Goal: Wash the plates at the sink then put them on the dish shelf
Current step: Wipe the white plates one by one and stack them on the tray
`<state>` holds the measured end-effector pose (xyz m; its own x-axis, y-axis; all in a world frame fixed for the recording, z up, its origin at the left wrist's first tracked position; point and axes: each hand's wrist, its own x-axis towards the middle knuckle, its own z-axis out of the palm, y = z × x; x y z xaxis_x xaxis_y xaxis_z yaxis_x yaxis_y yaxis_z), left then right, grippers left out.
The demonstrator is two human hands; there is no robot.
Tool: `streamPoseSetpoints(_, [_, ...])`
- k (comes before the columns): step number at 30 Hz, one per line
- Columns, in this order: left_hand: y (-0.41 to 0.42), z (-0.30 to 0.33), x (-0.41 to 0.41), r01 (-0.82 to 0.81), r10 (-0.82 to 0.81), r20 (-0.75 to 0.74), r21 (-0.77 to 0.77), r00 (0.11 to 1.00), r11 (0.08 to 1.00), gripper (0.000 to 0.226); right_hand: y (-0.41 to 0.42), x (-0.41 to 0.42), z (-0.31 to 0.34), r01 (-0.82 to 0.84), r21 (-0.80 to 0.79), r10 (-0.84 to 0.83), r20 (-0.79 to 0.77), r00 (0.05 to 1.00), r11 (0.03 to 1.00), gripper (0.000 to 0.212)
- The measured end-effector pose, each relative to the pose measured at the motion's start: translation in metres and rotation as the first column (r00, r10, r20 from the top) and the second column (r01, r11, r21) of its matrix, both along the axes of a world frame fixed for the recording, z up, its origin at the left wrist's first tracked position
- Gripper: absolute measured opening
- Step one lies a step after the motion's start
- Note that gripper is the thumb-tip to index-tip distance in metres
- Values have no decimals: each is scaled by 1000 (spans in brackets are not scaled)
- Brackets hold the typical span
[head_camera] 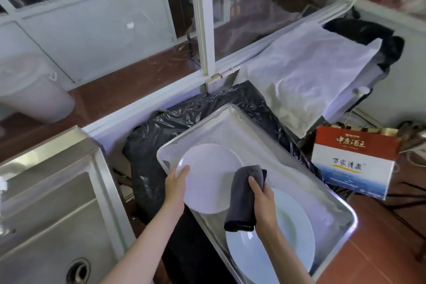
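The left hand [176,188] grips the near-left rim of a white plate [208,177], thumb over the edge, holding it tilted above the metal tray [341,233]. The right hand [262,203] is curled round a folded dark grey cloth [244,198] that presses against the plate's right side. Under that hand a second white plate [292,242] lies flat in the tray's near corner, on the white mesh liner [230,131]. The tray rests on black plastic sheeting [149,145]. A steel sink [53,219] stands off the tray's left edge. Beyond the tray's right edge sits a red and white carton [355,163] printed "中度酒王" and "万家清泉". A white cloth [306,71] drapes a stand past the far corner.
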<state>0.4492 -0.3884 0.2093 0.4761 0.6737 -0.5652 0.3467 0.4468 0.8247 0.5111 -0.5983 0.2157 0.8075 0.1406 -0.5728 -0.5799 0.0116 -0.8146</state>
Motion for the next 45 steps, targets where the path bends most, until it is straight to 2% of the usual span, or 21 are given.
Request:
streamPoseSetpoints(8, [-7,-15,12,80,-81,22,46,997,996,56,-2,4,-9,-20,-101,23,27,999,995,33])
streamPoseSetpoints(15, [-2,-23,13,122,-119,-41,76,992,990,63,7,2,-6,-27,-106,31,35,999,994,27])
streamPoseSetpoints(18, [2,-28,13,178,-167,-98,118,981,977,62,7,5,-6,-50,-119,55,40,998,992,26])
streamPoseSetpoints(21, [6,-28,10,216,-201,-150,90,968,972,58,4,7,-5,-79,-138,87,50,995,987,20])
streamPoseSetpoints(25, [8,-13,-11,265,-250,-141,101,958,959,49,-7,11,7,-89,-211,117,128,985,974,13])
streamPoseSetpoints(32, [15,19,-90,396,-365,-172,208,915,894,30,7,-18,43,-125,-190,177,283,943,974,4])
streamPoseSetpoints(36, [28,34,-150,476,-434,-208,240,876,846,26,47,-71,50,-267,-143,295,240,925,953,7])
streamPoseSetpoints(39, [36,54,-201,441,-403,-185,261,896,859,25,88,-120,49,-422,-164,451,234,862,892,9])
streamPoseSetpoints(42, [41,73,-254,307,-287,-113,248,951,919,23,127,-179,55,-570,-181,598,248,762,801,8])
streamPoseSetpoints(45, [43,91,-313,143,-145,8,115,989,983,26,158,-244,59,-681,-192,706,253,661,706,10])
